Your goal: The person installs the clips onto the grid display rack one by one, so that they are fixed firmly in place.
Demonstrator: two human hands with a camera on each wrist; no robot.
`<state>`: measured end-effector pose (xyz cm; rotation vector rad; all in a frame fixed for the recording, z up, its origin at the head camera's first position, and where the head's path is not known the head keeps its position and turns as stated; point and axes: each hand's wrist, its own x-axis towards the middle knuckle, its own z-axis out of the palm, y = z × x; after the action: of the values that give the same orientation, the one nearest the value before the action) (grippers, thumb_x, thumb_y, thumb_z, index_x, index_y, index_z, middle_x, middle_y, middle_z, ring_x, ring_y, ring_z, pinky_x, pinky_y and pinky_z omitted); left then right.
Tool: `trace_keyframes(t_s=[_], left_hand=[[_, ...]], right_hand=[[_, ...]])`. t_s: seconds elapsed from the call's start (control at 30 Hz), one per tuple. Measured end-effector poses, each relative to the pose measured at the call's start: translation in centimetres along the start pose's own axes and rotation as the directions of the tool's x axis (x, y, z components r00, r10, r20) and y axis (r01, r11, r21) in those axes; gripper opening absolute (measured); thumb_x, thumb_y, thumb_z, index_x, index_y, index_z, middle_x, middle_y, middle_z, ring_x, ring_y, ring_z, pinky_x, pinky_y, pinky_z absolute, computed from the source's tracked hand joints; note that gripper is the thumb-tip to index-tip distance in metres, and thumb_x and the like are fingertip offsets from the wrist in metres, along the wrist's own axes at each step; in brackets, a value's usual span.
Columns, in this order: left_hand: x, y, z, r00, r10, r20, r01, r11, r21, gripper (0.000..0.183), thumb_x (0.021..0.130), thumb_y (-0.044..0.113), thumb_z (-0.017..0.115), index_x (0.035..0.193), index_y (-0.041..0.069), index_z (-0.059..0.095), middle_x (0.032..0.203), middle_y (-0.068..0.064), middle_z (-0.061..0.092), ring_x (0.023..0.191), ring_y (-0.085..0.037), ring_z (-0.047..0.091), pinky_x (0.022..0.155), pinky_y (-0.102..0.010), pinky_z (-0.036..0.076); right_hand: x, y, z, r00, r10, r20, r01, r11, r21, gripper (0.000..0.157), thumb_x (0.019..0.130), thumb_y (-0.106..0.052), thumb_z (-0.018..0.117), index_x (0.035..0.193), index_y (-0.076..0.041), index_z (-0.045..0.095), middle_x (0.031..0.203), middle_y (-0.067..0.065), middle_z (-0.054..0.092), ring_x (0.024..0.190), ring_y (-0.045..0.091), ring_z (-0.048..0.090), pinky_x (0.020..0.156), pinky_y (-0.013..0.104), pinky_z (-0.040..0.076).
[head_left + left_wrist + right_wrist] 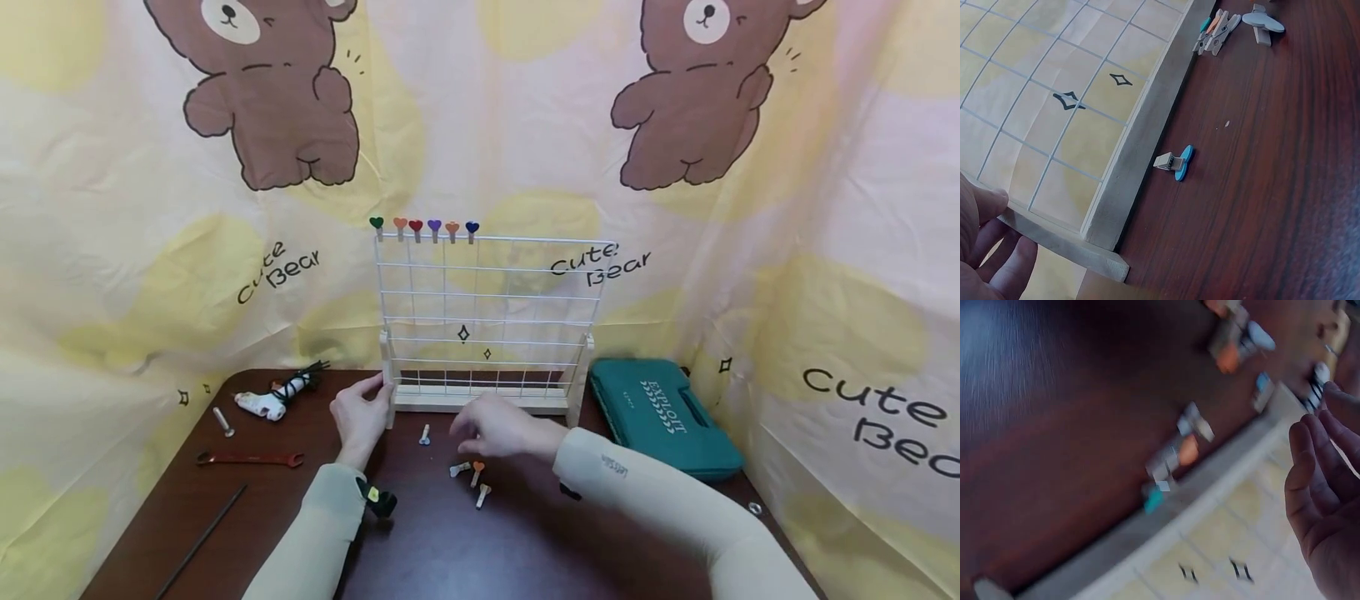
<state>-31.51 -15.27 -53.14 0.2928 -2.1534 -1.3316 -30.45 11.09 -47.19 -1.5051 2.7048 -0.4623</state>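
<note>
A white wire grid (491, 295) stands upright in a wooden base (435, 404). My left hand (360, 417) grips the base's left side post (1063, 242) between thumb and fingers. Above the table in front of the base is my right hand (498, 427), fingers loosely bent with nothing between them. Heart-topped clothespins, among them an orange one (477, 472), lie below it. A blue-topped clothespin (1185, 164) lies apart, near the base. Along the grid's top wire at the left sit several clothespins in a row, including a red heart (416, 227). Motion blurs the right wrist view.
A green tool case (652, 417) lies right of the stand. At the left are a white glue gun (262, 405) with a bundled cord, a bolt (223, 422), a red wrench (250, 459) and a thin dark rod (201, 542). A bear-print cloth (480, 125) hangs behind.
</note>
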Motion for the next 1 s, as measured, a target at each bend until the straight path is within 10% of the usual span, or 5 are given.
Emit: trace_keyframes(t_s=[0.27, 0.47, 0.8, 1.0], left_hand=[[0.2, -0.5, 0.3, 1.000, 0.026, -0.010, -0.026, 1.000, -0.008, 0.024, 0.088, 0.020, 0.088, 0.111, 0.014, 0.086, 0.105, -0.012, 0.081, 0.108, -0.036, 0.072, 0.096, -0.051, 0.051], [0.2, -0.6, 0.3, 0.999, 0.022, -0.026, -0.022, 1.000, -0.016, 0.023, 0.086, 0.020, 0.089, 0.108, 0.016, 0.087, 0.102, -0.012, 0.082, 0.106, -0.035, 0.073, 0.095, -0.050, 0.052], [0.2, -0.5, 0.2, 0.999, 0.027, -0.022, -0.027, 1.000, -0.016, 0.023, 0.088, 0.023, 0.089, 0.109, 0.015, 0.086, 0.105, -0.012, 0.081, 0.105, -0.034, 0.073, 0.092, -0.050, 0.052], [0.2, -0.5, 0.2, 1.000, 0.013, -0.020, -0.013, 1.000, -0.015, 0.023, 0.087, 0.022, 0.089, 0.109, 0.015, 0.086, 0.106, -0.012, 0.081, 0.106, -0.035, 0.073, 0.092, -0.050, 0.052]], right_hand=[[0.7, -0.6, 4.8, 0.986, 0.098, 0.135, -0.075, 0.983, -0.166, 0.006, 0.091, -0.024, 0.085, 0.097, -0.023, 0.083, 0.076, -0.017, 0.068, 0.065, -0.005, 0.055, 0.060, 0.018, 0.047], [0.6, -0.1, 4.4, 0.998, 0.032, 0.044, -0.029, 0.997, -0.065, 0.006, 0.092, -0.018, 0.082, 0.098, -0.019, 0.084, 0.079, -0.014, 0.067, 0.067, -0.005, 0.055, 0.060, 0.015, 0.045], [0.4, -1.3, -5.6, 0.970, 0.026, -0.242, 0.029, 0.975, 0.220, 0.013, 0.097, -0.015, 0.077, 0.108, -0.011, 0.084, 0.093, -0.007, 0.079, 0.077, 0.000, 0.068, 0.069, 0.022, 0.055], [0.9, -1.8, -14.7, 0.904, 0.125, -0.409, 0.022, 0.941, 0.337, 0.013, 0.097, -0.009, 0.077, 0.107, -0.004, 0.082, 0.094, 0.005, 0.081, 0.070, 0.017, 0.070, 0.056, 0.025, 0.052]])
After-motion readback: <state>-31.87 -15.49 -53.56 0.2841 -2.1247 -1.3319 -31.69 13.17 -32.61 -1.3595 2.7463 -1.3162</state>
